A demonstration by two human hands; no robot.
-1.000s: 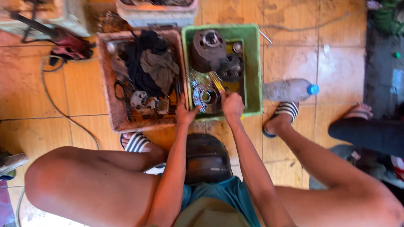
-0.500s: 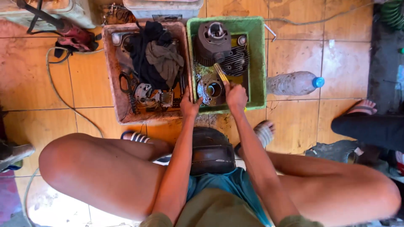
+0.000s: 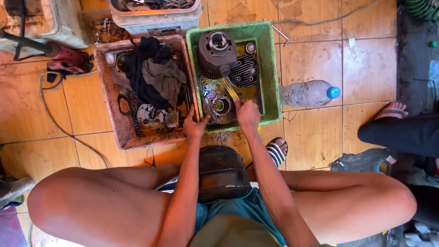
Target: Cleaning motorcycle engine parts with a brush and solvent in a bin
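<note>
Close to the camera are two bare knees, spread wide, with a dark round seat (image 3: 222, 176) between them on the orange tile floor (image 3: 315, 59). One striped sandal (image 3: 276, 152) peeks out by the right arm.

Both arms reach forward to a green tub (image 3: 270, 68). The left hand (image 3: 195, 126) holds the near left corner of the tub, fingers curled over the rim. The right hand (image 3: 247, 112) is closed around a yellow brush (image 3: 230, 88), just inside the near edge of the tub.

The brush is long and thin. It points away from the person and a bit to the left, toward the middle of the tub. Its tip touches a round metal part (image 3: 219, 105) near the tub's front left corner. That part is wet, brown and greasy, with a hole in the middle.

At the far end of the tub sit a dark cylinder (image 3: 216, 52) and a part with fins (image 3: 245, 72). They fill most of the tub, so there is little free room.

A brown tub (image 3: 116, 123) touches the green tub's left side. It holds dark rags (image 3: 155, 75) and small metal bits. A plastic bottle (image 3: 308, 93) lies on the floor just right of the green tub. There is open floor beyond it.
</note>
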